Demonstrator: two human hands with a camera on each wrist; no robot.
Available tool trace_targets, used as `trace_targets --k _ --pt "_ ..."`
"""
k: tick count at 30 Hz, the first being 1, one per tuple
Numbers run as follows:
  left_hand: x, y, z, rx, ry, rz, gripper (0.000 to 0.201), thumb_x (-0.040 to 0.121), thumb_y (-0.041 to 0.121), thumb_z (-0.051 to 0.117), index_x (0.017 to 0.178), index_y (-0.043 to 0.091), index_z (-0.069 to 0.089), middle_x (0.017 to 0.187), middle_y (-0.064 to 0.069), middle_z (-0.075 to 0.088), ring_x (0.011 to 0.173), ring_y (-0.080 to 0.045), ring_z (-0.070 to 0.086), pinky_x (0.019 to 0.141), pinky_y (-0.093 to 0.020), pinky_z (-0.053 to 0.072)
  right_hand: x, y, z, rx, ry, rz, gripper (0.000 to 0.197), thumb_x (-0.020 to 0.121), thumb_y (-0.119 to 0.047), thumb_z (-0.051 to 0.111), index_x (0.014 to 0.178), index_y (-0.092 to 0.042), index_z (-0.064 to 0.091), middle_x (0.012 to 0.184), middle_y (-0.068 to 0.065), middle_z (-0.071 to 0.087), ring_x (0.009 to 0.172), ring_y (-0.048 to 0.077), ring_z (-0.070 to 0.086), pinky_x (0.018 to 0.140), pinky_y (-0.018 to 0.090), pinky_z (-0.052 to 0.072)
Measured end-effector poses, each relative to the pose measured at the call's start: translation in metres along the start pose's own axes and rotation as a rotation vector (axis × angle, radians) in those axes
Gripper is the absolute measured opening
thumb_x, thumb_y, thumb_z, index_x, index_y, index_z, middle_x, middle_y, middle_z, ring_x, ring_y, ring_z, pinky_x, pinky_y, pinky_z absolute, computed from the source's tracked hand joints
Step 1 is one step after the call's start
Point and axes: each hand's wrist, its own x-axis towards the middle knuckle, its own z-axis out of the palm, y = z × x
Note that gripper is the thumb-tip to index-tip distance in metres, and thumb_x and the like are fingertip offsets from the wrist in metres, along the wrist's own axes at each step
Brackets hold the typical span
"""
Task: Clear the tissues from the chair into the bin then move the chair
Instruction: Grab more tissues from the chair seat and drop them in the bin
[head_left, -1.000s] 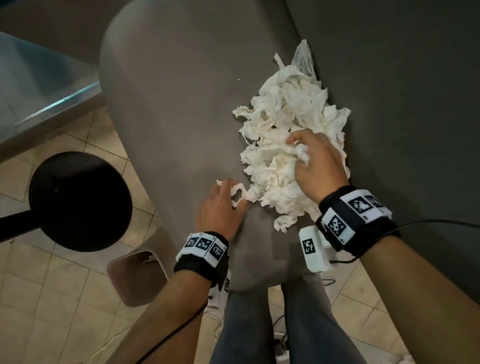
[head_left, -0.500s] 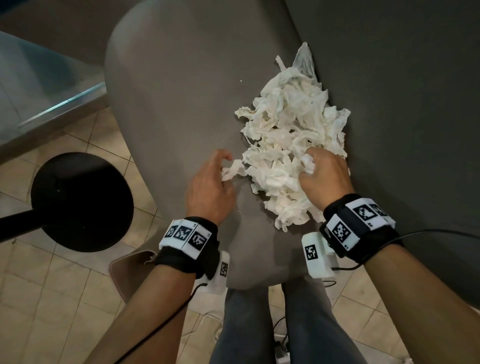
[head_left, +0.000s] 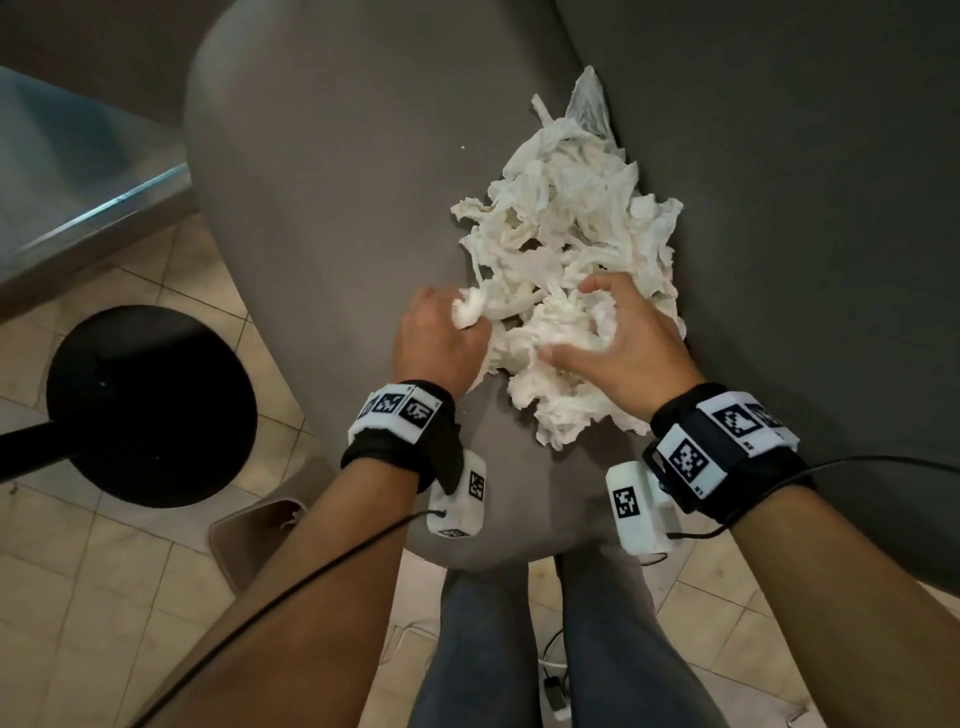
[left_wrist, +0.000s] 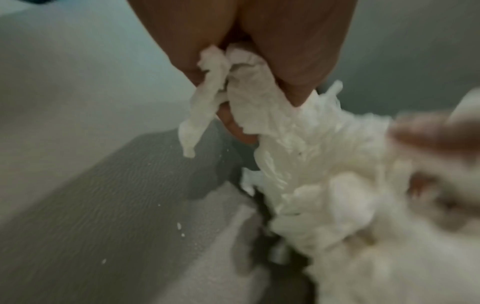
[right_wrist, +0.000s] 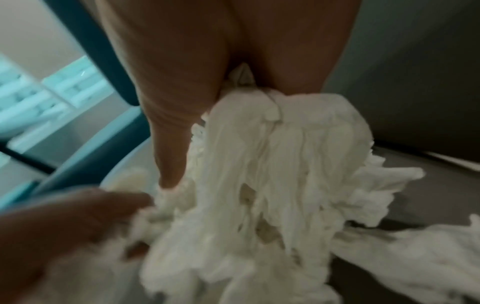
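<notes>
A heap of crumpled white tissues (head_left: 566, 228) lies on the grey chair seat (head_left: 337, 171), against the dark backrest (head_left: 779, 208). My left hand (head_left: 441, 338) grips a wad of tissue (left_wrist: 246, 98) at the heap's near left edge. My right hand (head_left: 618, 332) sits on the heap's near right side, fingers curled into a bunch of tissues (right_wrist: 272, 148). A clear plastic scrap (head_left: 587, 104) pokes out at the heap's far end. Both hands are close together over the near part of the heap.
A black round stool base (head_left: 150, 405) stands on the tiled floor to the left. A small beige bin (head_left: 249, 540) shows partly under my left forearm. A glass-topped surface (head_left: 78, 171) lies at the far left. My legs stand against the seat's front edge.
My left hand moved right into the heap and closed on a wad of tissue. My right hand slid nearer and gathered tissues under its fingers, bunching the near part together.
</notes>
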Motion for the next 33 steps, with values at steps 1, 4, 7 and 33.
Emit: trace_targets --k 1,4,7,33 --pt "-0.004 -0.002 -0.005 -0.046 0.038 -0.015 0.023 0.085 0.016 0.058 0.107 0.014 0.064 0.104 -0.007 0.063 0.093 -0.025 0.058 0.077 -0.021 0.042 0.001 0.003 0.002 -0.078 -0.032 0.008 0.056 0.073 -0.04 0.077 0.12 -0.035 0.047 0.121 -0.005 0.052 0.108 0.014 0.049 0.083 0.028 0.039" --pt "-0.016 -0.009 -0.019 -0.135 0.107 -0.073 0.021 0.086 0.007 0.05 0.092 0.026 0.055 0.08 0.005 0.059 0.066 -0.009 0.052 0.053 -0.004 0.034 0.005 0.008 0.008 -0.285 -0.017 0.004 0.035 0.077 -0.024 0.067 0.111 -0.02 0.06 0.113 0.008 0.058 0.107 0.029 0.055 0.083 0.035 0.046" --pt "-0.029 -0.015 -0.03 -0.276 0.149 -0.077 0.024 0.086 0.005 0.048 0.087 0.028 0.056 0.074 0.01 0.058 0.062 -0.003 0.051 0.053 -0.012 0.038 0.001 0.002 0.004 -0.224 0.092 -0.018 0.02 0.079 -0.019 0.059 0.097 -0.011 0.06 0.102 0.011 0.056 0.094 0.029 0.054 0.08 0.036 0.047" --pt "-0.147 -0.014 -0.04 -0.817 0.429 -0.375 0.011 0.089 0.02 0.055 0.086 0.013 0.062 0.079 -0.016 0.063 0.071 -0.021 0.057 0.073 -0.051 0.053 -0.033 -0.061 -0.037 0.162 0.154 -0.151 0.024 0.077 -0.028 0.068 0.09 -0.008 0.069 0.084 -0.001 0.074 0.08 0.017 0.071 0.08 0.039 0.056"
